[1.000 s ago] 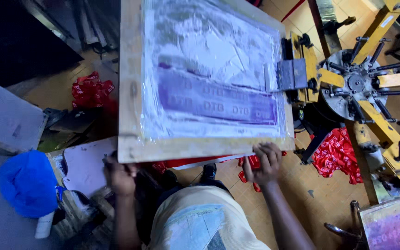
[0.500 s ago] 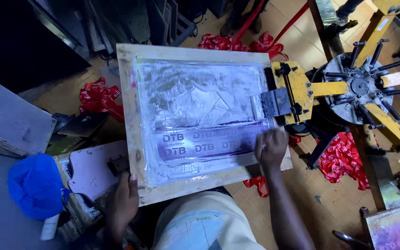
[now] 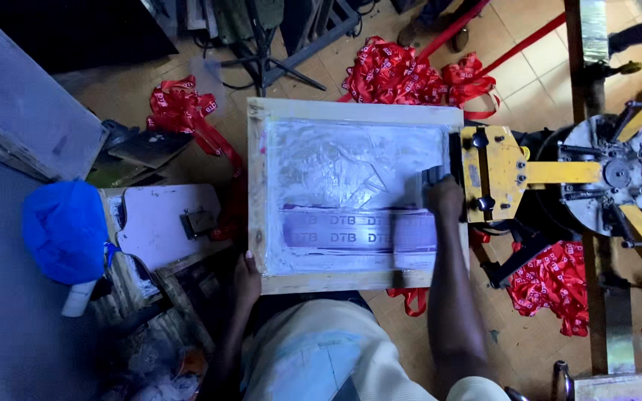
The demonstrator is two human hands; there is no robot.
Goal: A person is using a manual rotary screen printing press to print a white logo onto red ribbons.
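Note:
A wooden screen frame (image 3: 351, 110) lies flat in front of me. Its mesh (image 3: 336, 171) is smeared with pale ink and has a purple band of white lettering across the near part. My left hand (image 3: 247, 278) grips the frame's near left corner. My right hand (image 3: 443, 199) is on the mesh at the right side, closed on a grey squeegee (image 3: 409, 245) that runs toward me along the mesh. The squeegee's blade is blurred.
A yellow clamp (image 3: 495, 178) holds the frame's right side to a carousel press hub (image 3: 618, 174) with yellow arms. Red printed ribbons lie in heaps on the floor (image 3: 403, 74) (image 3: 555, 278) (image 3: 180, 111). A white pallet board (image 3: 157, 223) and a blue cloth (image 3: 65, 230) sit at left.
The frame came down from a raised tilt to lie flat. My right hand left the front edge and moved onto the mesh at the right, closing on the squeegee.

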